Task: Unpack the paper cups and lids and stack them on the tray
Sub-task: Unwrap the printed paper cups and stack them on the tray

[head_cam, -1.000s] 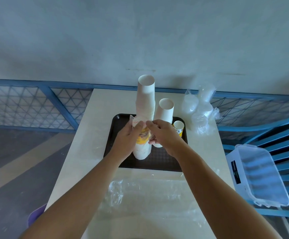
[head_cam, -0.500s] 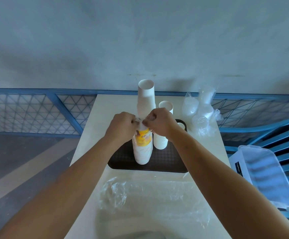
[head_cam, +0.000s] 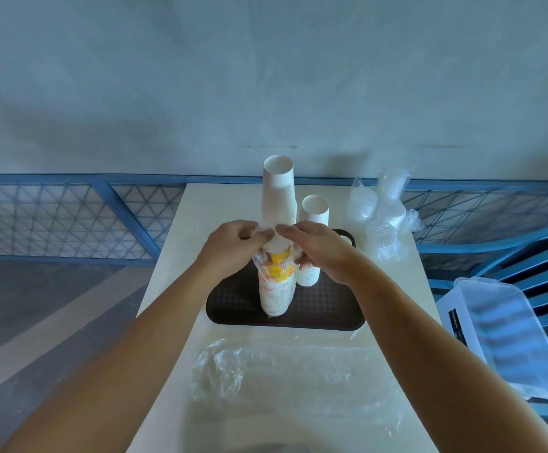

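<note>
**Hands pinching wrap at top of cup sleeve**

Left hand [head_cam: 230, 246] and right hand [head_cam: 321, 250] meet at the top end of the sleeve [head_cam: 277, 289]. Fingers of both are curled, each pinching the wrap [head_cam: 261, 261] from its own side. A white cup end shows between them, so the wrap looks open at the top.

Key geometry: the sleeve stands upright on the tray [head_cam: 233, 305], long axis vertical, base down. Hands are at its top, left on the left and right on the right, about equally near. My read is that the wrap has to go down the axis or the cups up out of it. One hand will need to steady the column, which is narrow-based and could tip.

Containers:
- Tray holds the sleeve at front, the tall stack [head_cam: 279, 191] behind it, and the short stack [head_cam: 313, 214] just right of that. Both stacks are bare and mouth up.
- Lids [head_cam: 380, 223] are bagged, on the table [head_cam: 200, 207] off the tray, far right.
- Loose film [head_cam: 282, 371] lies flat on the table nearest the person.
- Tub [head_cam: 501, 331] sits off the table, right side. Can't tell its contents.

Cups are partly done, lids not started.
</note>
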